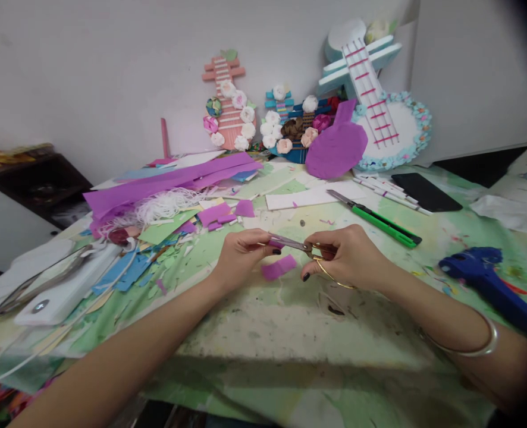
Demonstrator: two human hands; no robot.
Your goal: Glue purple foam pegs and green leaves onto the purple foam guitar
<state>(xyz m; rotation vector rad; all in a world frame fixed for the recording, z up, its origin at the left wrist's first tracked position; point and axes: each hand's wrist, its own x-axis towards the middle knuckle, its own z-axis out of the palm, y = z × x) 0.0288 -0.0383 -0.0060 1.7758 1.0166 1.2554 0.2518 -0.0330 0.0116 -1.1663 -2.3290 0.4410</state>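
My right hand (357, 257) is closed around gold-handled scissors (291, 242), whose blades point left. At the blade tips, the thumb and fingers of my left hand (242, 254) pinch a small purple paper piece (276, 243), mostly hidden by the fingers. Just below the blades, a loose purple paper scrap (279, 267) lies on the green-patterned tablecloth (254, 321). More purple paper pieces (214, 214) lie beyond my left hand. Behind my right hand is a green utility knife (375, 219) with its blade pointing left.
A blue glue gun (491, 279) lies at right, near a black phone (426, 191). Purple sheets (174, 178), white string (165, 205) and a white power strip (67, 285) occupy the left. Guitar-shaped crafts (230, 113) and a purple cutout (337, 148) lean at the back.
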